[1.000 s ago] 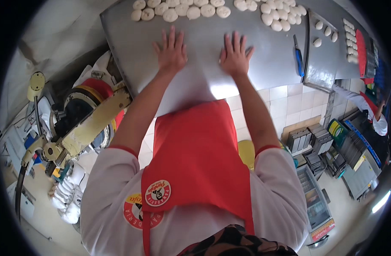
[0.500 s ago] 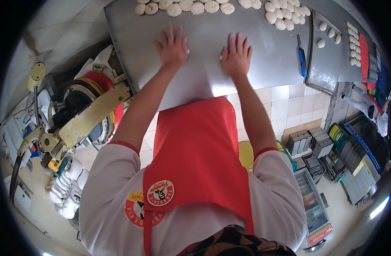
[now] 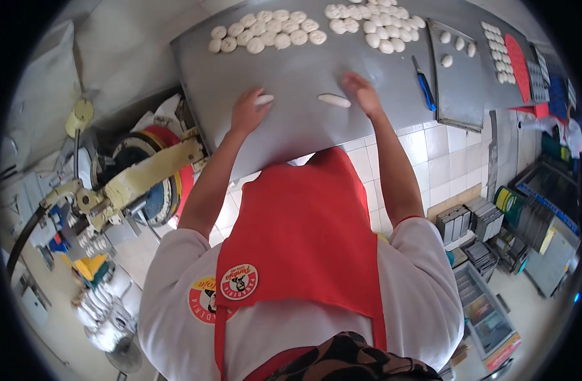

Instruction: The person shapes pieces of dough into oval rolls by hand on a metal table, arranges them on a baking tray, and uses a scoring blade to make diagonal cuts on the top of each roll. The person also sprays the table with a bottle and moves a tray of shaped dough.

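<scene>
My left hand point(image 3: 248, 113) is curled round the left end of a small pale dough roll point(image 3: 265, 100) on the steel worktable point(image 3: 304, 70). A second, longer dough roll point(image 3: 333, 100) lies bare to its right. My right hand point(image 3: 363, 95) is just right of that roll, its slightly blurred fingers loosely extended, holding nothing. Behind my hands are groups of flattened dough rounds point(image 3: 269, 30) and dough balls point(image 3: 386, 32). A blue-handled cutting tool point(image 3: 426, 89) lies to the right.
A metal tray point(image 3: 459, 89) with a few dough balls and a red board point(image 3: 518, 66) are at right, near another person point(image 3: 567, 136). A cream-painted machine point(image 3: 145, 165) stands left; stacked pans point(image 3: 481, 219) and a glass-topped case point(image 3: 481, 311) are lower right.
Both hands have pulled back from flat, spread positions, uncovering two dough rolls; the left fingers have curled round one, the right hand has shifted aside to the right. The view has shifted.
</scene>
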Motion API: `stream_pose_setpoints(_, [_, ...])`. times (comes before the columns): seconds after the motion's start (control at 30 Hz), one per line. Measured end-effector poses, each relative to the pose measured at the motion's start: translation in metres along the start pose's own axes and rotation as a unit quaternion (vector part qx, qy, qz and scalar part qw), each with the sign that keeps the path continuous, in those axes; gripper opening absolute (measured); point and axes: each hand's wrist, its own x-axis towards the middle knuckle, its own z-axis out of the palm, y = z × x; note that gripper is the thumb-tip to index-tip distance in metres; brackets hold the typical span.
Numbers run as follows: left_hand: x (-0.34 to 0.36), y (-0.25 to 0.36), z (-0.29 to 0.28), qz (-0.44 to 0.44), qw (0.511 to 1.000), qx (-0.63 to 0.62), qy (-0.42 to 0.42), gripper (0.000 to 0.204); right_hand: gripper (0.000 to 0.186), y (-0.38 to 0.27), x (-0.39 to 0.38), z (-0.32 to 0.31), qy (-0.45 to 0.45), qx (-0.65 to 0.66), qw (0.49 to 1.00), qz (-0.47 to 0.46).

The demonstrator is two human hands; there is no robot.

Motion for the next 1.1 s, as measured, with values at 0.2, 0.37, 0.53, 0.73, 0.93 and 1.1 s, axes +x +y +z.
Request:
stream_pose_setpoints(0.2, [-0.028,-0.018,0.03,-0.035,0.987,0.115,0.111,0.05,0.042,0.012,-0.021,0.06,0.029,-0.397,0.901,-0.171])
stream_pose_setpoints(0.37, [0.0,0.024,0.065,-0.196,0.971,-0.014,0.134,0.041,0.039,0.019,-0.03,0.003,0.068,-0.192,0.968,-0.144])
stream_pose_setpoints(0.53, [0.055,0.128,0.131,-0.229,0.966,-0.094,0.071,0.043,0.042,0.023,-0.028,-0.154,0.268,-0.045,0.956,-0.112])
stream_pose_setpoints(0.73, [0.226,0.331,0.244,-0.08,0.989,-0.126,-0.016,0.043,0.043,0.028,0.012,-0.379,0.432,0.001,0.902,-0.023])
stream_pose_setpoints(0.93, [0.388,0.495,0.357,0.159,0.984,-0.084,0.007,0.053,0.045,0.012,0.083,-0.512,0.492,-0.154,0.853,-0.083])
stream_pose_setpoints(1.1, [0.447,0.555,0.429,0.149,0.986,0.004,-0.074,0.051,0.046,0.043,0.141,-0.541,0.466,-0.262,0.845,-0.023])
